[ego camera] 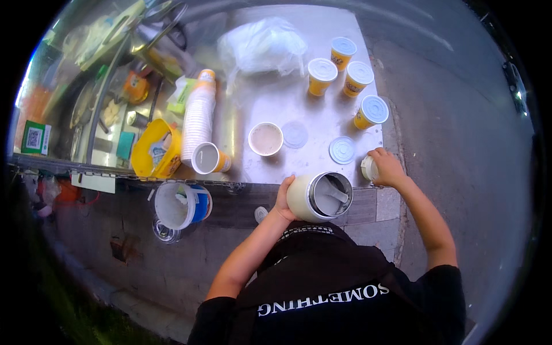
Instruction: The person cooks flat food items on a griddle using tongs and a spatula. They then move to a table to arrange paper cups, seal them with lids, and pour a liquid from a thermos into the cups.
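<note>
My left hand (284, 200) is wrapped around the side of a cream insulated food jar (299, 198), held in front of the table's near edge. The jar's mouth faces up, showing a pale filling (327, 202) and a whitish spoon (336, 192). At the table's right front corner, my right hand (388, 169) grips a cream cap (369, 168). Just beyond that hand lies a translucent plastic cup lid (342, 150). Farther left, an uncovered paper cup (265, 139) holds a light brown drink, with another flat lid (297, 135) beside it.
Several lidded yellow cups (322, 77) stand along the metal table's (280, 103) right side. A plastic bag (263, 47) lies behind. To the left are sleeved stacked cups (198, 120), an open cup (207, 158) and a yellow container (157, 151). A bucket (174, 207) sits below the edge.
</note>
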Motion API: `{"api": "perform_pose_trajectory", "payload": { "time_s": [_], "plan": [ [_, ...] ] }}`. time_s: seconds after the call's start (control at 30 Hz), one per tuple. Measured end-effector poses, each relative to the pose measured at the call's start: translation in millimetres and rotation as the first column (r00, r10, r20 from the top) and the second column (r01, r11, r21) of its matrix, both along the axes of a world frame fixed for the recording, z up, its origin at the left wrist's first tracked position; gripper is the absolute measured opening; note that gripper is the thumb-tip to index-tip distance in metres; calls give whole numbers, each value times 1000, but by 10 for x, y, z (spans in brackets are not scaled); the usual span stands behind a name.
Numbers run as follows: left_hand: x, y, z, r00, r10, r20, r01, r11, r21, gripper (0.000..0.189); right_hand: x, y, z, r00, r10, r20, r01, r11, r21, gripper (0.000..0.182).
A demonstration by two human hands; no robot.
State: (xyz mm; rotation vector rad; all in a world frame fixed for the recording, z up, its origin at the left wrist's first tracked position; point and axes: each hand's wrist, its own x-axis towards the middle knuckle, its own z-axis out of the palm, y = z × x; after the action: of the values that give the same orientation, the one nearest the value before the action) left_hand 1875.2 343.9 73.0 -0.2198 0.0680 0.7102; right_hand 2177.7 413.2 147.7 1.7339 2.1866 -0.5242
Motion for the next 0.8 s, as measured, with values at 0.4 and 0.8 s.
{"api": "perform_pose_trajectory", "payload": {
  "time_s": [0.4,0.8],
  "plan": [
    [-389,-279,409,940,232,-249,-219,972,82,64,-1132,-707,1020,791,226,-569,-116,968,223,19],
    [-824,-653,482,804,410,-432,-380,911,158,63,-1799,-638,806,889,424,-174,-379,893,243,10]
  ]
}}
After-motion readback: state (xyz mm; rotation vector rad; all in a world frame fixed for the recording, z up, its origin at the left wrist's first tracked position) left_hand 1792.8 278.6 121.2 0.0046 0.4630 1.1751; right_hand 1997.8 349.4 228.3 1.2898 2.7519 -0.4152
